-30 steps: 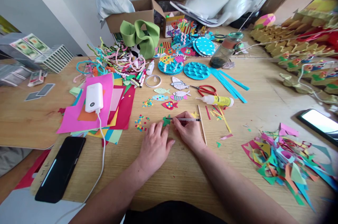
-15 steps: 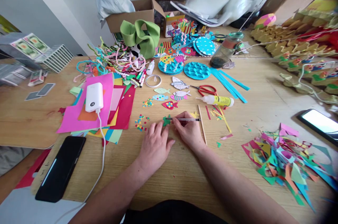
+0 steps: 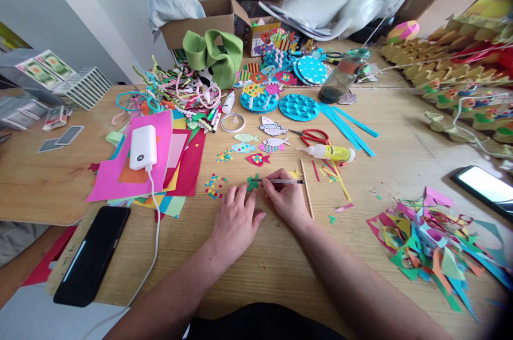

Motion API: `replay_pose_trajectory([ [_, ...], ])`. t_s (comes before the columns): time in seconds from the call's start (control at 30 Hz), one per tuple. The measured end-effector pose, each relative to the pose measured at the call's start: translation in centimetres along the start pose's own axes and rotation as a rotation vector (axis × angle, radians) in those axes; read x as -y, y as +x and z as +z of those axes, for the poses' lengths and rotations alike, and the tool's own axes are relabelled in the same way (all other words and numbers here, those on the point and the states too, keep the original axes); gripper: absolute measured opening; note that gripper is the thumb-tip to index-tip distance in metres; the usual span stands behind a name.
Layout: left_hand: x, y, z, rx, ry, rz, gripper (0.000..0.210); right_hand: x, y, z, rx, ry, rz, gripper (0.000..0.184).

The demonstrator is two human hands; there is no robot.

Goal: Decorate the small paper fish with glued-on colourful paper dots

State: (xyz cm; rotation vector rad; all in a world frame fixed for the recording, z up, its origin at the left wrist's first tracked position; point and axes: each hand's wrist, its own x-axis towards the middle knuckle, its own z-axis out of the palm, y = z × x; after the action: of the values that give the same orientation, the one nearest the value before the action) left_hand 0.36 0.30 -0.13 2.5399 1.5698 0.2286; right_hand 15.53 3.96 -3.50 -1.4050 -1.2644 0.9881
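A slim pen (image 3: 284, 181) is gripped in my right hand (image 3: 285, 200), its tip over a small green paper cutout (image 3: 252, 183). My left hand (image 3: 236, 218) lies on the table with fingers stretched out and fingertips at the cutout's lower edge, partly covering it. Left of those fingers is a scatter of coloured paper dots (image 3: 214, 186). Above the hands lie a red paper fish (image 3: 257, 159) with dots on it, a spotted blue fish (image 3: 244, 148) and several other paper fish. A thin wooden stick (image 3: 306, 190) rests beside my right wrist.
Red-handled scissors (image 3: 315, 137) and a glue bottle (image 3: 332, 153) lie right of the fish. Colourful paper scraps (image 3: 436, 244) are heaped at right. A white power bank (image 3: 143, 147) sits on coloured sheets, its cable running past a black phone (image 3: 92, 257). Another person's arm shows at far left.
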Motion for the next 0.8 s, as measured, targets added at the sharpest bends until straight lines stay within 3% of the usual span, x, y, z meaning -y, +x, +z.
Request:
replay_pose_trajectory([
  [0.8, -0.13, -0.05, -0.16, 0.002, 0.006, -0.005, 0.046, -0.16, -0.08, -0.01, -0.033, -0.041, 0.005, 0.023],
])
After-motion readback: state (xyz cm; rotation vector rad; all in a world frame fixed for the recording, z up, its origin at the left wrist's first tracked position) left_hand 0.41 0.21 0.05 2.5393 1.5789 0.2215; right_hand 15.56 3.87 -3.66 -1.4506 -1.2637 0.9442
